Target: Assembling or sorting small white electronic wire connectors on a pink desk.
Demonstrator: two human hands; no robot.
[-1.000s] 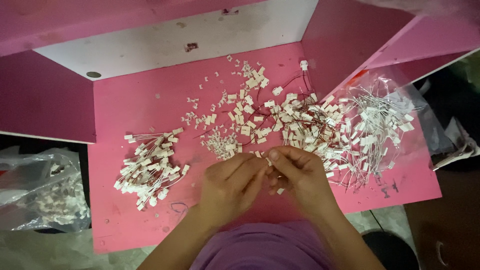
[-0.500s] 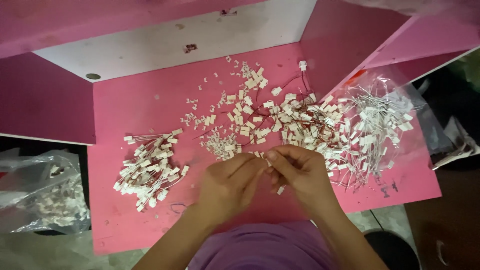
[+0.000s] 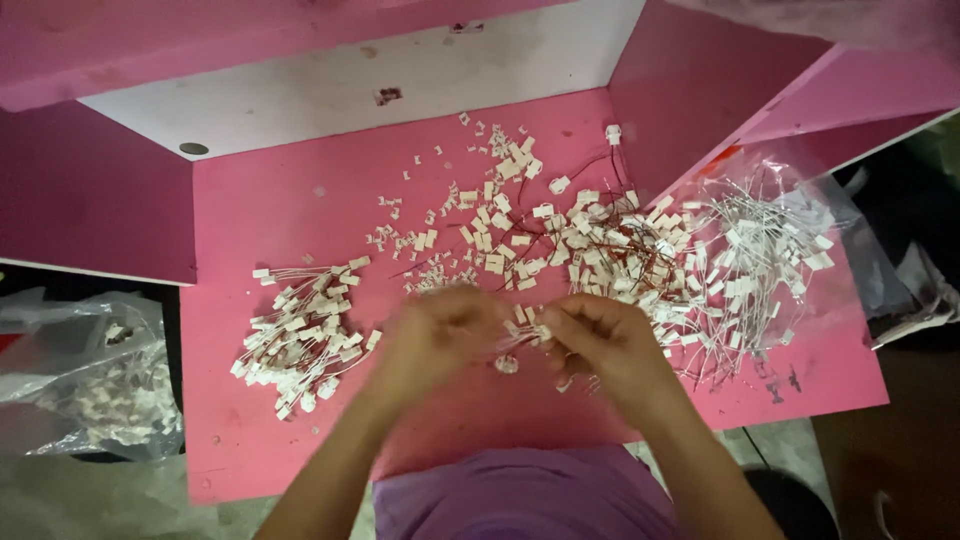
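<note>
A pink bench (image 3: pixel 300 200) is filling most of the frame, with pink walls rising at the upper left and upper right and a white back panel (image 3: pixel 350 85) running across the top. A purple shirt (image 3: pixel 520 495) is showing at the bottom centre.

At the right of the frame a clear bag (image 3: pixel 800 215) is lying open on the bench, holding white-wired connectors (image 3: pixel 760 260). At the far left, off the bench edge, a second clear bag (image 3: pixel 90 385) is sitting with pale connector pieces inside.

A big heap (image 3: pixel 610 255) of white connectors with red wires is spreading across the centre right of the frame, thinning into loose white housings (image 3: pixel 490 215) toward the upper centre. A smaller bundle (image 3: pixel 300 335) of wired connectors is lying at the centre left, well apart from the heap.

The left hand (image 3: pixel 435 335) and right hand (image 3: pixel 600 340) are meeting just below the heap, at lower centre. The right fingers (image 3: pixel 560 320) are pinching a small white connector (image 3: pixel 538 328) between the two hands. The left hand is blurring with motion, so I cannot tell whether its fingers are closing on anything.
</note>
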